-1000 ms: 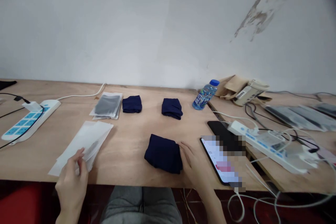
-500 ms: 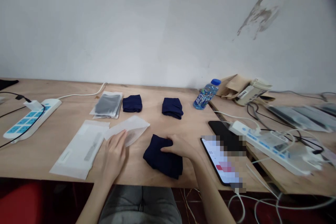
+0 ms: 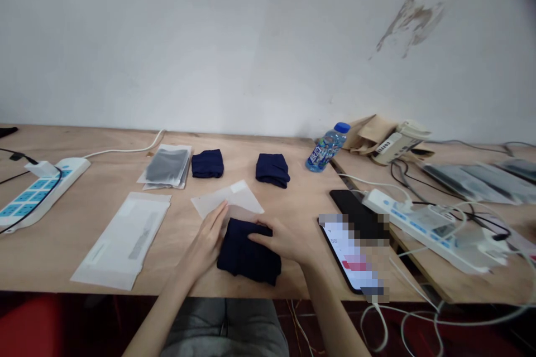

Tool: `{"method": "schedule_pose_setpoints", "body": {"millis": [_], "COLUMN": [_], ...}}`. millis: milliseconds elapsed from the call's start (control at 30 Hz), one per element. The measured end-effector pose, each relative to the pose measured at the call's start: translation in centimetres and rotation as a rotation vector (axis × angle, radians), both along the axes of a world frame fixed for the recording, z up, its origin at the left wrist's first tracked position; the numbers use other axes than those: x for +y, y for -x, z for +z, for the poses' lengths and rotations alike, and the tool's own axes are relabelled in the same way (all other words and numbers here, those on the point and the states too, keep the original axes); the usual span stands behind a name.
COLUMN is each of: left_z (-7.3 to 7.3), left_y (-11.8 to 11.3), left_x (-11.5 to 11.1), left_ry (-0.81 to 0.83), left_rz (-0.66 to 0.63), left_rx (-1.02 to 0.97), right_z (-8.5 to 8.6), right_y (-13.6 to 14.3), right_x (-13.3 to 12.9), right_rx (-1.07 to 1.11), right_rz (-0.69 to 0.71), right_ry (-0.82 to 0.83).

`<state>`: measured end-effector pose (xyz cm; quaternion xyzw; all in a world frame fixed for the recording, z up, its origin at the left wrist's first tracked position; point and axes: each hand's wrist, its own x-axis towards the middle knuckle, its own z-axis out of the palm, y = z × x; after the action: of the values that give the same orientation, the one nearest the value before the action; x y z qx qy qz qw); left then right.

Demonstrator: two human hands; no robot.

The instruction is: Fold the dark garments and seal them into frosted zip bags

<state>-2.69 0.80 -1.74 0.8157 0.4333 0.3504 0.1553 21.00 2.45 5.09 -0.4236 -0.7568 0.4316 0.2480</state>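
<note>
A folded navy cloth garment (image 3: 248,259) lies near the table's front edge. My right hand (image 3: 283,240) grips its far right corner, thumb on top and the other fingers mostly hidden behind it. Just left of the cloth, my left hand (image 3: 206,244) has its fingers pressed together on a frosted plastic bag (image 3: 237,198). That bag lies beyond the cloth, its near part hidden by the hand and the cloth. Further back sit two more folded navy garments, one on the left (image 3: 207,164) and another on the right (image 3: 272,169).
More frosted bags (image 3: 121,240) lie at left, with a packed dark item (image 3: 167,166) behind. A power strip (image 3: 46,192) stands far left. On the right are a drink bottle (image 3: 328,148), a lit phone (image 3: 349,259), another power strip (image 3: 435,234), cables and a paper cup (image 3: 400,142).
My left hand has carried the frosted bag rightwards from beside the other bags to just beyond the navy garment. The garment under my right hand has shifted slightly left.
</note>
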Motion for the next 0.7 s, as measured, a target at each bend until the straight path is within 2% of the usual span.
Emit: {"method": "schedule_pose_setpoints", "body": {"millis": [167,267,333,467,700], "left_z": [0.2,0.2,0.2,0.0,-0.6], "left_y": [0.0,0.2,0.2,-0.1,-0.6], "left_x": [-0.7,-1.2,-1.5,-2.3,-2.9], "left_ry": [0.029,0.034,0.038,-0.002,-0.217], "left_rz": [-0.009,-0.019,-0.026,0.003,0.244], "left_rx": [-0.031,-0.025,-0.019,0.0,-0.022], "right_z": [-2.9,-4.8,-5.6,-6.1,-5.8], "right_y": [0.5,0.3,0.1,0.2,1.6], "right_x": [0.6,0.7,0.7,0.7,0.0], "right_rx": [0.056,0.098,0.176,0.362,0.621], "right_rz": [-0.157,-0.279,-0.305,-0.312,-0.398], "right_ry": [0.008,0.061,0.111,0.23,0.424]}}
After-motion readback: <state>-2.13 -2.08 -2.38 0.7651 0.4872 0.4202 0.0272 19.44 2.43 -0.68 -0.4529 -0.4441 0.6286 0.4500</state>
